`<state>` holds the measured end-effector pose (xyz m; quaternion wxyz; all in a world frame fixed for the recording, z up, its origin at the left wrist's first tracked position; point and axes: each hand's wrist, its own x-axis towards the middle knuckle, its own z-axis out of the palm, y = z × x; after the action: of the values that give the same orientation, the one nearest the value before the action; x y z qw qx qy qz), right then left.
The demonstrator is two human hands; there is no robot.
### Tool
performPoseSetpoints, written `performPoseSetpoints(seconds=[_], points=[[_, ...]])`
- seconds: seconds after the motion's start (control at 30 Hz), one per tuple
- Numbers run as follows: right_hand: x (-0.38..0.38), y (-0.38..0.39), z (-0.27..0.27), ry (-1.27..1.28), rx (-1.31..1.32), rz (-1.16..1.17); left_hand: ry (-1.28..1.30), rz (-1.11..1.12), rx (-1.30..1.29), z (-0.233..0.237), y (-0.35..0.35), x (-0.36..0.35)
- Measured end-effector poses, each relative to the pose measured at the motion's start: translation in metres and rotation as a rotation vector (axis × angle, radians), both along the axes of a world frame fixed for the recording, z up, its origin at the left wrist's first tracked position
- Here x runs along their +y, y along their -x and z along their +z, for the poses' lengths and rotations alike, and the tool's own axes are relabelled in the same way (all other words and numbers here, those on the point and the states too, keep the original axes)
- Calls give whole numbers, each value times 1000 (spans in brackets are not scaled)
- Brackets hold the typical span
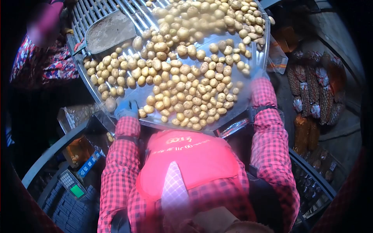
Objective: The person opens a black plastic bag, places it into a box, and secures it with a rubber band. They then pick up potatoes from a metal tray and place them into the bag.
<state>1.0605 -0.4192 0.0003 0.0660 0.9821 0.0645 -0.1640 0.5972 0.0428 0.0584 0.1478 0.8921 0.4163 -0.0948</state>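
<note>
Oval potatoes (180, 107) beside the left hand (126, 109) point various ways

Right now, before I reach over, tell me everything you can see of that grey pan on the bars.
The pan is broad and shallow, with rounded corners and a raised rim. It looks like worn metal, its inside dull and coated with dirt, with no potatoes in it. It lies open side up on the metal bars, toward the upper left. Potatoes sit close by its lower right; whether any touch it is unclear.
</note>
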Motion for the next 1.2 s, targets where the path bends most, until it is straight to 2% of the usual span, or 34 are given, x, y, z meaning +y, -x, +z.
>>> performPoseSetpoints(seconds=[0.03, 0.1, 0.17, 0.23, 0.3, 0.33, 0.4, 0.5, 0.6, 0.63, 0.7, 0.73, 0.77, 0.87, 0.97, 1.1, 1.2], points=[[-21, -39, -55, 26, -100, 154, -1, 13, 14, -1, 0, 1], [60, -18, 58, -181, -101, 161, -38, -6, 95, -4, 1, 3], [92, -4, 40, -573, -366, 494, -16, 21, 103, 3, -1, 0], [167, 47, 87, -465, -81, 404, -36, 7, 1, -4, 2, 2], [215, 85, 90, -102, 19, 490, -35, 31, 30, -2, 0, 1], [211, 100, 73, -106, 28, 494, -20, 26, 54, -1, 1, 2], [192, 142, 26, -478, -200, 792, -16, 26, 100, -4, 2, 5], [157, 175, 26, -331, -233, 902, 1, 30, 81, 4, -1, 2], [122, 195, 29, -424, -224, 935, 27, 34, 96, -1, 1, 5], [126, 203, 49, -423, -228, 933, 26, 31, 92, -5, 2, 6], [142, 227, 82, -528, 66, 633, -13, 21, 5, -12, 9, 5], [154, 242, 81, -591, -50, 680, -12, 12, 3, -11, 11, 6], [168, 255, 85, -543, 101, 657, -17, 11, -18, -10, 11, 5], [171, 289, 54, -435, 20, 914, -24, -28, -34, -3, 8, -2], [156, 284, 45, -508, -36, 804, -22, -65, -25, -15, 11, 1], [131, 283, 42, -387, -56, 587, -18, -44, -12, -10, 8, -5], [113, 294, 48, -358, -43, 520, 50, -58, -29, -6, 7, -9]])
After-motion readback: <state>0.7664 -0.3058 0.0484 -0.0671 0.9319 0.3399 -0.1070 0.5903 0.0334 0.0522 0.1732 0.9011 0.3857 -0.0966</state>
